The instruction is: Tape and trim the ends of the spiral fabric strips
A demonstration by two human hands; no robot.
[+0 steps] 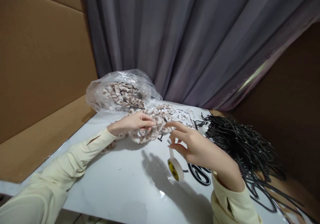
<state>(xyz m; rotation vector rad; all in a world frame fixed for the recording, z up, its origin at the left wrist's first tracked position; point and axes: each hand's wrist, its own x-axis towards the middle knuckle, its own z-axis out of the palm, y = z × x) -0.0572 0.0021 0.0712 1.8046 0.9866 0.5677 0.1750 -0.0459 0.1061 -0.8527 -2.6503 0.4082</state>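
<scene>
Had the left hand [143, 121] closed, fingers curled inward, with a fluffy white-and-brown twisted cord [145, 136] grasped at the fingertips. Held the right hand [183, 139] half open, index finger stretched toward the left hand, middle finger and thumb bent close together on the free strip of a narrow white tape roll with a yellow inner face [175, 169]. Could not tell what the thin grey piece at the thumb was.

Had bare white glossy tabletop [110, 187] below both hands, open toward the near edge. Met the slanting left table edge beyond the left forearm, beside a brown cardboard panel [45, 60]. Found less room beyond the left hand, with a clear plastic bag of the same fluffy cord [120, 93] close by and small white-and-dark scraps [183, 115] to its right. Was crowded right of the right hand by a heap of thin black cords [240, 144], and farther off behind both hands by a grey-purple curtain [150, 33].

Curved the fluffy cord into a loop just under the left hand, with lengths trailing left beneath the forearm and away to the far right. Hung the tape roll below the right fingertips, strip running nearly upright, yellow face turned left and tilted.
</scene>
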